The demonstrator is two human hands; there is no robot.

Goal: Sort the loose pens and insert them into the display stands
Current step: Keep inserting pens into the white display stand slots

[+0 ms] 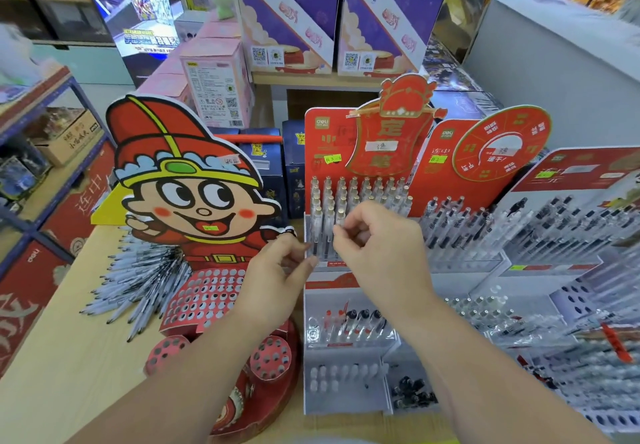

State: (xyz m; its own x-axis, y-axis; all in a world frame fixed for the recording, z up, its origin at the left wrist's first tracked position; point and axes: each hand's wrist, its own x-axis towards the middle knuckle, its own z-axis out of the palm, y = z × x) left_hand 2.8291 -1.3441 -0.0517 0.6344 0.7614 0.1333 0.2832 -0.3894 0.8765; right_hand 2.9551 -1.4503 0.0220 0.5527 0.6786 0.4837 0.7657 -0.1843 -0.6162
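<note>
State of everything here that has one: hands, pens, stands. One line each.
middle red stand: top tier holds upright clear pens.
cartoon stand: holes mostly empty.
right stand: upper rows full of pens.
loose pens: heaped on the table, unsorted.
left hand: fingers curled at the clear pens' front row; grip blurred.
right hand: fingers curled there too; grip unclear.

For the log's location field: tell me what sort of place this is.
Most likely a stationery shop: red pen display stands carrying price stickers, a heap of loose pens on the counter, and stacked boxed goods behind.
</note>
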